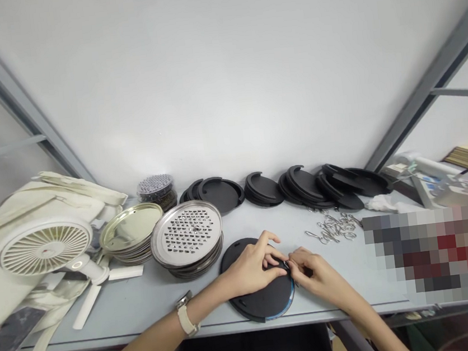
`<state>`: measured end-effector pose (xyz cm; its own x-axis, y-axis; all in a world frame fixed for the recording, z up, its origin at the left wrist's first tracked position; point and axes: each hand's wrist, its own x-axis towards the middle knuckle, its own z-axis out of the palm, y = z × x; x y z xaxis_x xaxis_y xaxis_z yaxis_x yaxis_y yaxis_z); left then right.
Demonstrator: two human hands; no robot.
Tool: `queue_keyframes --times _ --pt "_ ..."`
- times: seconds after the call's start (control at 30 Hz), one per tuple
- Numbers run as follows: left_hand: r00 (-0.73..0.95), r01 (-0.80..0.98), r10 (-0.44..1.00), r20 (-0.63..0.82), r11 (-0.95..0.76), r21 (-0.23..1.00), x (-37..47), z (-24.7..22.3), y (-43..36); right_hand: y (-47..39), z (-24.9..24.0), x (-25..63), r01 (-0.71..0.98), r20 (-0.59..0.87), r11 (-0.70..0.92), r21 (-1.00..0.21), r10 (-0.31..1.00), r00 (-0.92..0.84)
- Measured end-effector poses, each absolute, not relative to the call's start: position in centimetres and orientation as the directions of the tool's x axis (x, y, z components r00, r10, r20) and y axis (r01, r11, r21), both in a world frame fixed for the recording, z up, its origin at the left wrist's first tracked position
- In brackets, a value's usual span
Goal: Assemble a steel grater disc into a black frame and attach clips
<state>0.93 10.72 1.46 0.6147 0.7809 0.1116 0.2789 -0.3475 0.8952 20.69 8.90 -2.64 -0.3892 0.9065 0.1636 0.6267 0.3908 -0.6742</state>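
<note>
On the near part of the table lies a black round disc point(262, 304) with a blue strip along its right edge. My left hand point(256, 266) rests over it, thumb and fingers closing at its right rim. My right hand point(316, 273) is pinched at the same spot, fingertips against those of my left. Between them shows a small dark metal piece point(286, 263), mostly hidden; it resembles the loose metal hooks point(335, 228) piled behind my right hand.
Left of the disc stand a stack of perforated metal plates point(187, 232) and a stack of gold-coloured lids point(132, 229). A white fan point(47, 247) and a cream bag point(14, 214) sit further left. Black crescent-rimmed discs point(263, 189) line the back wall.
</note>
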Motion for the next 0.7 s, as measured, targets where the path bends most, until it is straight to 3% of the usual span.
queue_keyframes --times 0.7 --pt "0.619 0.238 0.774 0.131 -0.345 0.908 0.96 1.11 10.97 8.96 -2.46 20.64 0.625 0.163 0.427 -0.653 0.886 -0.435"
